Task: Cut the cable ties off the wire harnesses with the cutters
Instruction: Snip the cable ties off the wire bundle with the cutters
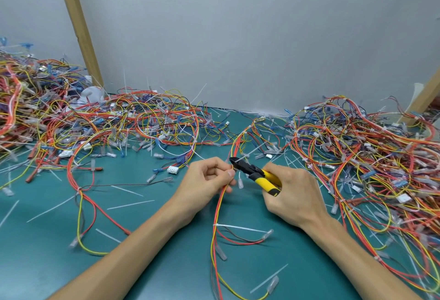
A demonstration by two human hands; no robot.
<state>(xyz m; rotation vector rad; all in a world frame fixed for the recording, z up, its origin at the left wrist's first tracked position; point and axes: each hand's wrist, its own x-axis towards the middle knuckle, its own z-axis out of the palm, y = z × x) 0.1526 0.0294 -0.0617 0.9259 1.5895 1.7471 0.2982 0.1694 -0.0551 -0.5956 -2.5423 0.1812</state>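
A person works at a flat green table [166, 264] covered in wires. The left hand [207, 180] pinches a thin wire harness [219, 205] of red and yellow coated wires between thumb and curled fingers, so its grip is closed on the bunch. The right hand [294, 196] is wrapped round the yellow handles of the small black-headed metal cutters [255, 171]. That grip is closed on the tool.

The cutters lie slanted, with the handles to the near right. The black nose points far left, right at a small white plastic cable tie [244, 156] on the harness, just past the left fingers. I cannot tell if the blades have bitten shut.

The harness runs long from far to near, through the left hand and down toward the person. I think it is light and floppy and will bend and slide, so holding it close beside the tie looks best. The tie looks thin and stiff and should snip easily, but a slip could nick the soft wires.

A second cable tie [238, 227], white too, sits lower on the same bunch, with its tail poking right. One big heap of wires [83, 121] lies on the left and another heap [369, 152] on the right. White cut tie strips [131, 205] lie about.
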